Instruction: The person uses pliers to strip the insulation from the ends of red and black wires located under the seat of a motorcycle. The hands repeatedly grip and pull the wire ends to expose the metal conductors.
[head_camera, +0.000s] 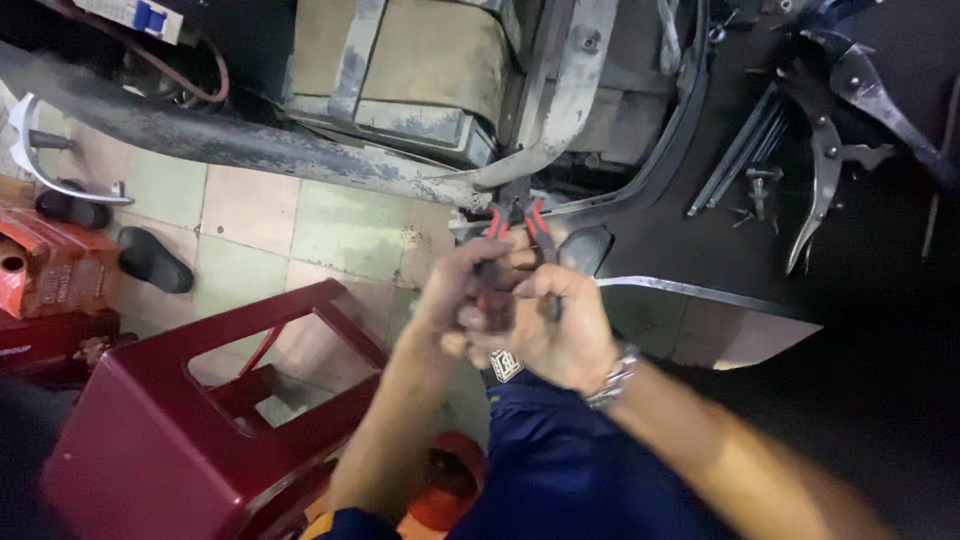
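Both my hands close around a pair of pliers with red and black handles (515, 222). My left hand (455, 290) wraps the handles from the left. My right hand (550, 325), with a metal watch on the wrist, grips them from the right. The plier jaws point up at a grey metal frame piece (500, 178) of a dismantled machine or vehicle. What the jaws pinch is hidden.
A dark red plastic stool (170, 430) stands at lower left. Red metal cans (55, 270) and black sandals (150, 260) lie on the tiled floor. On a black panel (700, 240) at right lie locking pliers (825, 160), rods and screws.
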